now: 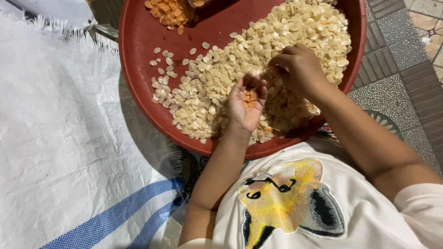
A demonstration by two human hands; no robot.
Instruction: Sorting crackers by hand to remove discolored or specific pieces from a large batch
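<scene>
Cupping few orange pieces (249, 97) in left hand (247, 105), palm up, fingers loosely curled. Right hand (299, 69) just beyond, fingertips pinched, probably on one seed, touching pale seed heap (240, 69). Heap inside red tray (143, 41), directly ahead, right hand nearer. Orange pile (170, 11) at far rim. White sack (55, 120) left.

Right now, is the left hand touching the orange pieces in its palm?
Touching. The head view shows the left hand cupped palm up over the red tray, with the orange pieces lying directly on its palm.
</scene>
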